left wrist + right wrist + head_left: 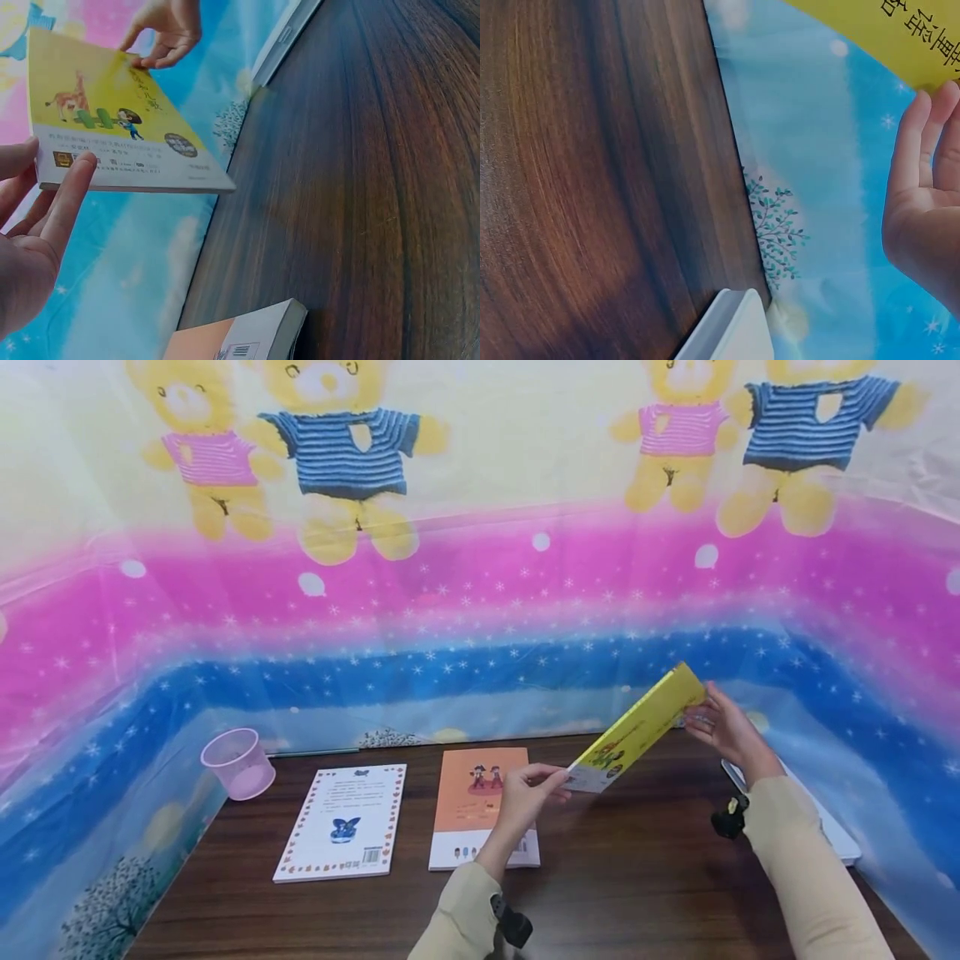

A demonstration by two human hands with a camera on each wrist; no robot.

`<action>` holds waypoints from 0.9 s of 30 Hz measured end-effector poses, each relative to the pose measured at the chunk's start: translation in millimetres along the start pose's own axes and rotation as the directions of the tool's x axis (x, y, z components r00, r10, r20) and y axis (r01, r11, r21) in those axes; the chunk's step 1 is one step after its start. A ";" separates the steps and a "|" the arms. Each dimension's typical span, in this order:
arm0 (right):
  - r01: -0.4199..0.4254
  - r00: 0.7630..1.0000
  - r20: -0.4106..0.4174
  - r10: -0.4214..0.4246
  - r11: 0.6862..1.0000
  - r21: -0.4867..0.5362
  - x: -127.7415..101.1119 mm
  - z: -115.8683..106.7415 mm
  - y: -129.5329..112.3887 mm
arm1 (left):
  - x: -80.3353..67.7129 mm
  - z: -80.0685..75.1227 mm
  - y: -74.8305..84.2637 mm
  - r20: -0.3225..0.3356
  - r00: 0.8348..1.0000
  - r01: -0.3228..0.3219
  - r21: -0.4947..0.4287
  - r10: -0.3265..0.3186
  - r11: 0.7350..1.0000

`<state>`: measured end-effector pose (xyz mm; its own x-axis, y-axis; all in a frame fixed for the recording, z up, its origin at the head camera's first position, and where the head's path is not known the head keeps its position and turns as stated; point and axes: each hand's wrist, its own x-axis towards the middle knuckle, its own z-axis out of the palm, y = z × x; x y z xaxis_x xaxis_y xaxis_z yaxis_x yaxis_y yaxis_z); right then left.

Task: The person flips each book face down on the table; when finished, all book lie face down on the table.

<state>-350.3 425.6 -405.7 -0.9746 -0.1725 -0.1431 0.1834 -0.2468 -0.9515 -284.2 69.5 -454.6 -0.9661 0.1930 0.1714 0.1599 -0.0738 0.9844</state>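
Observation:
A thin yellow picture book (637, 727) with a white band along its bottom is held tilted above the table between both hands. At its lower left end, my left hand (528, 793) pinches the white edge. My right hand (726, 727) holds the opposite, upper end by the corner, fingertips on the edge. Seen in the left wrist view, the cover (97, 120) bears a giraffe and a small cartoon child. Below the left hand lies an orange-and-white book (472, 785), partly hidden by the forearm. Farther left is a white book (341, 822) with a leaf-patterned border.
A pink see-through cup (238, 766) stands at the table's back left corner. On the right, a flat white object (828, 827) lies partly behind the right forearm. The dark wooden table (615, 877) meets a printed curtain (480, 593) with bears at its back.

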 end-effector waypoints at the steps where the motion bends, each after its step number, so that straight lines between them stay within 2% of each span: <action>1: 0.007 1.000 0.015 -0.007 1.000 0.022 0.3 -0.1 -1.0 | 0.5 -0.6 0.1 0.001 1.000 -0.006 0.008 0.006 1.000; 3: 0.023 0.999 0.046 -0.026 0.998 0.057 1.2 -0.7 -2.7 | 1.3 -2.3 0.2 0.003 1.000 -0.009 0.020 0.009 1.000; 7: 0.040 0.994 0.101 -0.042 0.999 0.020 1.9 -3.7 -3.2 | 1.9 -6.4 -3.4 -0.008 1.000 0.005 0.066 -0.004 0.998; 11: 0.013 0.994 0.105 0.003 0.988 -0.151 3.0 -10.3 2.3 | -0.9 -10.9 -7.7 -0.044 0.998 0.041 0.121 -0.036 0.992; 14: -0.021 0.993 0.102 0.056 0.948 -0.318 5.6 -15.2 8.0 | -3.5 -14.2 -11.0 -0.069 0.997 0.056 0.162 -0.045 0.985; 16: -0.032 0.991 0.110 0.082 0.918 -0.394 6.7 -18.4 11.2 | -4.5 -15.6 -13.6 -0.083 0.995 0.063 0.191 -0.048 0.980; 18: -0.041 0.990 0.104 0.093 0.906 -0.421 8.2 -20.5 13.9 | -5.3 -16.8 -16.0 -0.105 0.993 0.073 0.216 -0.052 0.974; 23: -0.055 0.995 0.054 0.084 0.911 -0.409 7.8 -20.2 19.4 | -6.0 -17.3 -20.5 -0.180 0.982 0.096 0.260 -0.050 0.961; 27: -0.077 0.997 -0.008 0.083 0.883 -0.463 5.3 -18.9 25.0 | -7.8 -13.3 -25.2 -0.219 0.974 0.109 0.256 -0.052 0.960</action>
<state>-353.3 436.5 -435.4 -0.9570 -0.1846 -0.2237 0.1776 0.2367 -0.9552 -283.4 56.9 -481.3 -0.9940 -0.0224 0.1070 0.1003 0.2011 0.9744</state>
